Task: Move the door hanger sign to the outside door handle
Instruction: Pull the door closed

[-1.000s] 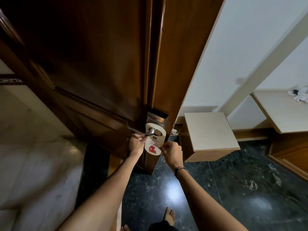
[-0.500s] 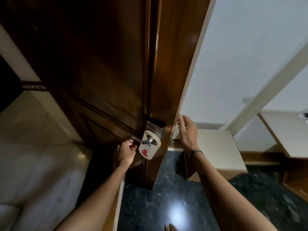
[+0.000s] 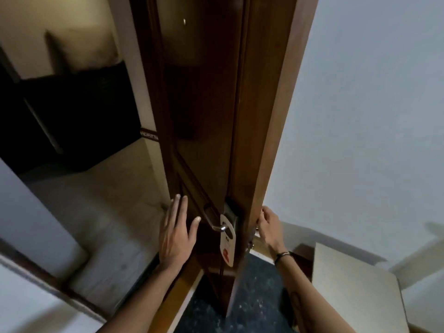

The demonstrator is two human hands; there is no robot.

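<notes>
A white door hanger sign [image 3: 227, 240] with red print hangs on the silver lever handle [image 3: 213, 221] of the dark wooden door [image 3: 204, 116], which stands ajar and is seen almost edge-on. My left hand [image 3: 176, 233] is open with fingers spread, flat against the door's face just left of the handle, not touching the sign. My right hand [image 3: 269, 224] is curled around the door's far side at handle height; what it grips is hidden behind the door edge.
A pale tiled corridor floor [image 3: 108, 212] and a dark doorway [image 3: 60, 111] lie to the left. A white wall [image 3: 360, 116] stands to the right, with a light wooden cabinet top [image 3: 355, 284] low at right. Dark speckled floor [image 3: 240, 296] lies below the door.
My left hand let go near the handle and now lies flat and open on the door. My right hand moved behind the door's edge. The view swung so the door is seen edge-on.
</notes>
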